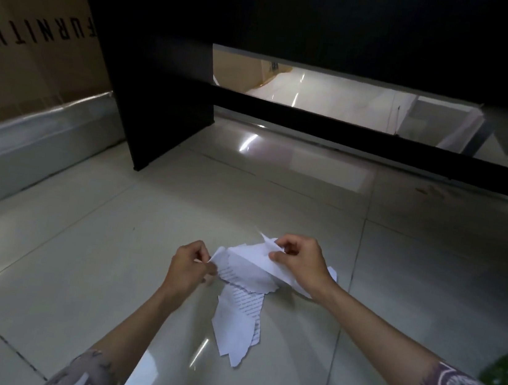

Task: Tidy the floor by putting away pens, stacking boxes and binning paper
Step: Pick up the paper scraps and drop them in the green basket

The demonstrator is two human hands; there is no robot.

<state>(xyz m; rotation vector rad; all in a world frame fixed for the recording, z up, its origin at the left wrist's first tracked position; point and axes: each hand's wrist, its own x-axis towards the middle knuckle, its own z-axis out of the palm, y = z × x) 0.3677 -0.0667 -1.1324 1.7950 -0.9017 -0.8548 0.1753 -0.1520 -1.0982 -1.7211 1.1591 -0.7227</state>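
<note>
Torn matt paper lies on glossy smooth floor tiles near a cardboard box.

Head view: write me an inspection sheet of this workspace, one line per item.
Surface: glossy tiled floor, light reflections.
Job's things: torn paper pieces, some printed with lines, partly lifted, partly lying on the floor; no pens or bin seen.
Clutter: nothing seen beyond the paper.
Grippers: left hand pinches the paper's left edge; right hand pinches its upper edge.
Cables: nothing seen.
Surroundings: dark desk panel ahead; lettered cardboard box at left.
</note>
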